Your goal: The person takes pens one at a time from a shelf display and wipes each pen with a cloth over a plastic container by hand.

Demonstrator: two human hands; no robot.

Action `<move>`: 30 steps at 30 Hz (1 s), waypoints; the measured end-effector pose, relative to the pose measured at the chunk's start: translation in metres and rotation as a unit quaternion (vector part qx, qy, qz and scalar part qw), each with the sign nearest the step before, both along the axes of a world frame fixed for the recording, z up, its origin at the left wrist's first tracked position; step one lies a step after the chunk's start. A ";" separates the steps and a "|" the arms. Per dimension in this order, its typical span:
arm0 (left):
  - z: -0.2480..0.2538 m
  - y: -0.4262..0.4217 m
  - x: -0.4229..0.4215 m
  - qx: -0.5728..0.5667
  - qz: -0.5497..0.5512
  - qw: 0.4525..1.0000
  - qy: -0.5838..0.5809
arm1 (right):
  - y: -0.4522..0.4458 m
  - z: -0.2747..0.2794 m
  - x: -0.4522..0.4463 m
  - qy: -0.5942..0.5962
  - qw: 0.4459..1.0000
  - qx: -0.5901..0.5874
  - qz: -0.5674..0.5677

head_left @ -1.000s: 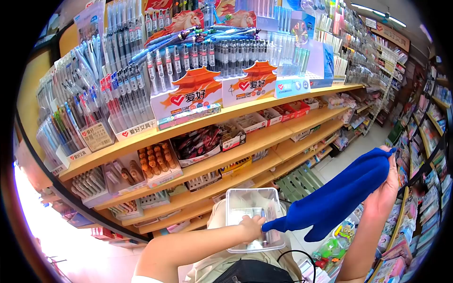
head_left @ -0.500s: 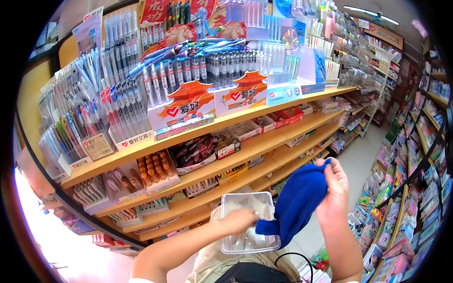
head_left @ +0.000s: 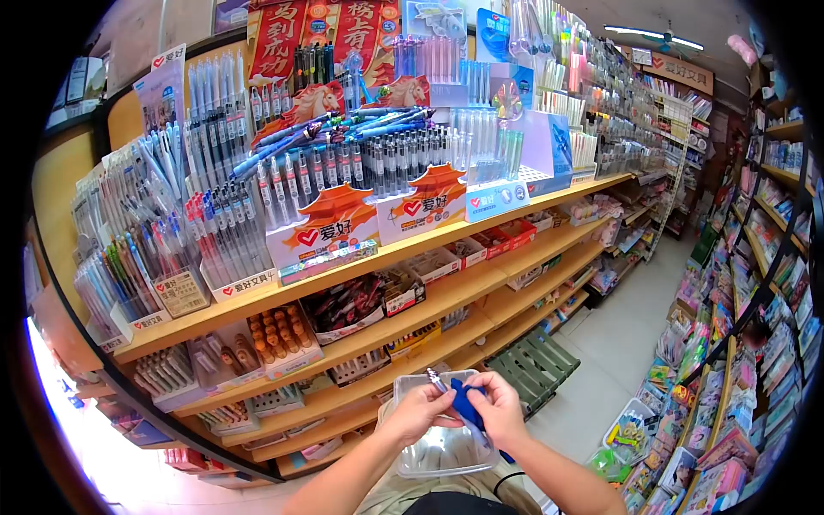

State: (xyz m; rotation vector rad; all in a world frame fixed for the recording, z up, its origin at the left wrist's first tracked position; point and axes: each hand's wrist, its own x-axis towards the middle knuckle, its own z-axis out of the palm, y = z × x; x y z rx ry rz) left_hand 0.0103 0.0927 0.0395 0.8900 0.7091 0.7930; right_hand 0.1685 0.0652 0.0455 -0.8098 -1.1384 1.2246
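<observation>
My left hand (head_left: 419,415) pinches a slim pen-like item (head_left: 436,378) with a silvery, patterned end pointing up. Close beside it, my right hand (head_left: 498,410) grips a bunched blue cloth (head_left: 466,403), which reaches to the fingers of my left hand. Both hands are above a clear plastic container (head_left: 446,470) on my lap. What lies inside the container is hard to make out.
A wooden shelf (head_left: 378,242) full of pens and boxed goods curves across the front. Green slatted crates (head_left: 536,365) stand on the floor right of the container. Packed racks (head_left: 730,369) line the right side of the aisle (head_left: 614,343).
My right hand has come down and left to meet my left hand. The blue cloth, earlier stretched out, is now bunched between them. A pen-like item now shows in my left hand.
</observation>
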 end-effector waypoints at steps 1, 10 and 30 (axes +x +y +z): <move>0.002 0.000 0.000 -0.013 0.022 1.000 -0.010 | -0.002 -0.003 -0.001 -0.005 1.000 0.017 0.013; -0.003 -0.001 -0.020 0.033 0.032 0.999 0.021 | -0.028 -0.009 0.021 -0.080 0.991 0.067 0.083; -0.013 -0.019 0.009 0.011 0.092 0.988 -0.127 | -0.012 0.005 0.018 0.060 0.998 0.034 -0.005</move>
